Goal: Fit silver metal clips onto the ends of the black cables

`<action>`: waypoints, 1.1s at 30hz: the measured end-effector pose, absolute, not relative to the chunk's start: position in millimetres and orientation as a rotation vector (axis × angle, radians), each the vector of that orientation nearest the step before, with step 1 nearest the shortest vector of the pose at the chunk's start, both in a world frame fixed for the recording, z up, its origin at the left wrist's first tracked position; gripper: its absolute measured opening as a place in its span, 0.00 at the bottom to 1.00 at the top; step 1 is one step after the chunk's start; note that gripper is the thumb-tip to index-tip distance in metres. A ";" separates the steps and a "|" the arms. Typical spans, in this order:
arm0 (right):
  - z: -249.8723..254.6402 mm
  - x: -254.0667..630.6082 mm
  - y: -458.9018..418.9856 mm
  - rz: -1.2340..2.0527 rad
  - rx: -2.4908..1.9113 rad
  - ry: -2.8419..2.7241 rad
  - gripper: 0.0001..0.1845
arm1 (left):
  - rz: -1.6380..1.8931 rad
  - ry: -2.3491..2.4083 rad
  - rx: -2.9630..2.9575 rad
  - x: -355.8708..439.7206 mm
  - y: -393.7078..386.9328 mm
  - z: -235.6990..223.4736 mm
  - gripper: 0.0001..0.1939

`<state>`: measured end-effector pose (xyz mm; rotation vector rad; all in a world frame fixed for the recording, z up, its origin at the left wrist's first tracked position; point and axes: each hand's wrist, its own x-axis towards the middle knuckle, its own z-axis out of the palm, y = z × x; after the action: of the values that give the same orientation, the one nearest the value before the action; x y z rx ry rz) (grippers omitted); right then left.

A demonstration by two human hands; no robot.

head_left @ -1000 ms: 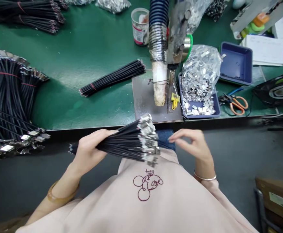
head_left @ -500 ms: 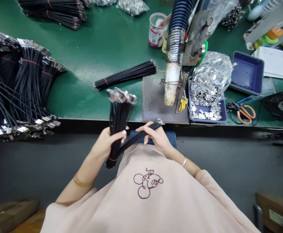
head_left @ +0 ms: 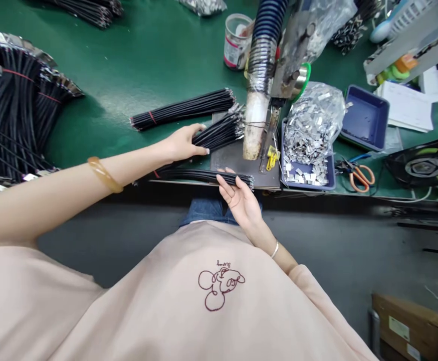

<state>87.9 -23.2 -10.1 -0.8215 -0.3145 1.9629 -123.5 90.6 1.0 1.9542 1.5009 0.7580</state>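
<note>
My left hand (head_left: pixel 186 144) reaches over the bench edge, its thumb and fingers around a bundle of black cables (head_left: pixel 221 129) with metal-tipped ends. This bundle lies on the bench, its tips over a dark plate (head_left: pixel 224 156). My right hand (head_left: pixel 241 199), palm up and fingers loosely curled, holds a thinner bundle of black cables (head_left: pixel 198 174) along the front edge. A red band shows near the left end of that thinner bundle. Behind my left hand lies another black cable bundle (head_left: pixel 185 109), tied with a red band.
Above the plate hangs a ribbed hose with a white nozzle (head_left: pixel 255 120). Right of it are a blue tray (head_left: pixel 330 175) of small metal pieces, orange-handled pliers (head_left: pixel 360 179) and another blue tray (head_left: pixel 367 118). Cable stacks (head_left: pixel 19 95) lie left; a plastic tub (head_left: pixel 237 42) stands behind.
My left hand has moved forward from near my body, laying its metal-tipped bundle on the bench. The thinner bundle in my right hand has turned from slanted to nearly level along the edge.
</note>
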 end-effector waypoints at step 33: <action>37.4 260.8 -1.1 0.136 -1.559 -1.890 0.05 | 1.141 1.383 2.216 -31.2 12.6 -19.7 0.11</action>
<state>260.8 -1.1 37.4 -1.5591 -1.8903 0.1357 -31.2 12.6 -19.7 2.2156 1.3828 1.1405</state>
